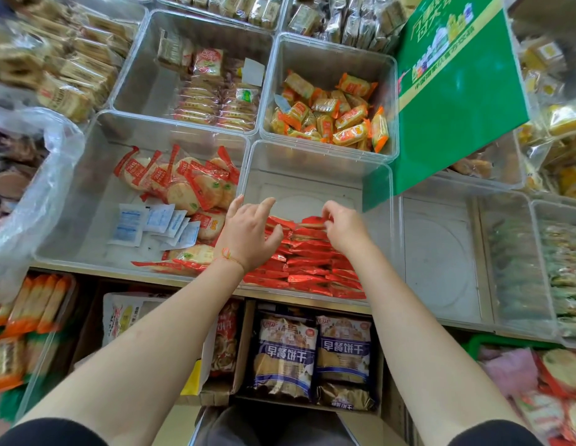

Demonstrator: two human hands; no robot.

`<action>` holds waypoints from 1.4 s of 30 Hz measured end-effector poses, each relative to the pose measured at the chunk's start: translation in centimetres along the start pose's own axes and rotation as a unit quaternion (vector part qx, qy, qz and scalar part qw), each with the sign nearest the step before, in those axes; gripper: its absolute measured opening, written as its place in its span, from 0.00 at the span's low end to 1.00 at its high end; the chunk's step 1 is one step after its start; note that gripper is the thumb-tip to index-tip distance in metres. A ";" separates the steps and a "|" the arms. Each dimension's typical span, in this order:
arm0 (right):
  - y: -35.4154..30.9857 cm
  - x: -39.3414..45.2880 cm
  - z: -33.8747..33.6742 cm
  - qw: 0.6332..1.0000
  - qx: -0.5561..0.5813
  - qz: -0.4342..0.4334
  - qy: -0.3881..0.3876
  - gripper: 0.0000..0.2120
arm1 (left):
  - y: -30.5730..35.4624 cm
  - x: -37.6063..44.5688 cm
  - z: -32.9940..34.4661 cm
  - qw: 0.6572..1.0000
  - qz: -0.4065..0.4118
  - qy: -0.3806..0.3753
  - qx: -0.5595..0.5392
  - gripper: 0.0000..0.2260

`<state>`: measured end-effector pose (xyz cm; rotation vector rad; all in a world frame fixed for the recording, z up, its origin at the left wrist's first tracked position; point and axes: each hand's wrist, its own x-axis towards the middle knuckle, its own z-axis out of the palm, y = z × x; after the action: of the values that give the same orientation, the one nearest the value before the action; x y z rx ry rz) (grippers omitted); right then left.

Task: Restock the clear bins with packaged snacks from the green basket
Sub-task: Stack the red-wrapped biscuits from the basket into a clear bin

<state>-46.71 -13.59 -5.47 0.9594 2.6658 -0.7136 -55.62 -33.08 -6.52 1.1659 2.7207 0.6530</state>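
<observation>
Both my hands reach into a clear bin (315, 156) in the front row. Red foil snack packets (309, 262) are stacked in neat rows in its near half; its far half shows bare bottom. My left hand (249, 230) hovers over the left end of the stack with fingers spread and relaxed. My right hand (344, 225) pinches the top edge of the farthest red packet (314, 220). A corner of the green basket (492, 344) shows at the lower right, holding pink and orange packaged snacks.
Neighbouring clear bins hold round rice crackers (183, 185), orange-yellow packets (331, 114) and pink-wrapped biscuits (215, 101). An empty clear bin (441, 252) sits to the right. A green sign (457, 88) hangs over the right bins. Boxes of blue biscuit bags (312, 352) stand below the shelf.
</observation>
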 end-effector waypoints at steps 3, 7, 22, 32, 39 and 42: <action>-0.6 -0.4 1.1 0.998 -0.047 0.004 -0.048 0.09 | 0.0 -0.1 0.0 1.000 0.008 -0.004 0.012 0.24; -1.3 -0.3 1.4 0.994 -0.088 -0.002 -0.058 0.21 | 0.0 0.0 0.1 1.000 0.008 -0.009 0.020 0.25; -0.4 -10.7 0.2 0.986 0.115 -0.042 0.118 0.11 | 1.3 -0.7 -0.7 0.999 0.011 -0.032 0.020 0.24; 16.7 -22.7 -2.7 0.968 0.201 0.059 0.140 0.09 | 25.5 -8.8 5.4 0.987 0.032 -0.107 -0.111 0.07; 38.6 -27.4 -3.5 0.975 0.183 0.106 0.061 0.07 | 43.4 -12.6 16.9 0.957 -0.036 -0.257 -0.129 0.09; 47.7 -29.7 -4.1 0.992 0.063 0.109 0.001 0.14 | 49.9 -15.4 22.2 0.925 -0.094 -0.336 -0.149 0.11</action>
<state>6.56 4.39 -8.95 1.2602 2.4896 -0.8371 -5.83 -5.85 -6.16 0.8374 2.0334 0.4943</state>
